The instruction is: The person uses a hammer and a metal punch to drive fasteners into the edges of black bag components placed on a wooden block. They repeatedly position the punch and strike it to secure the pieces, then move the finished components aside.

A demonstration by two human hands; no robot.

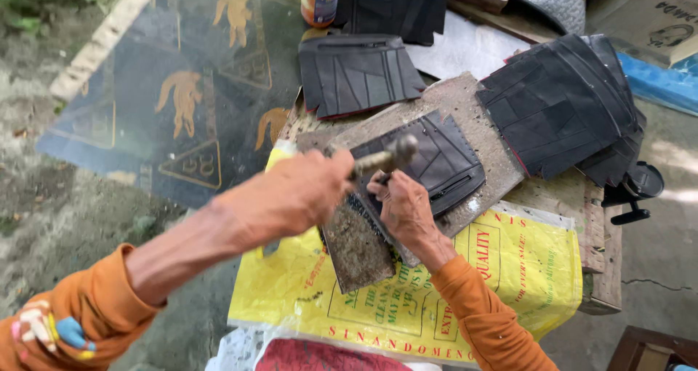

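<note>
your left hand (291, 193) is fisted round a metal-headed hammer (385, 156), raised over a black stitched rubber pouch (436, 160) at centre on a worn wooden board (472, 116). your right hand (403, 207) pins its seven o'clock corner, fingers pressed together. finished-looking black pouches (560, 105) are stacked at two o'clock.
</note>
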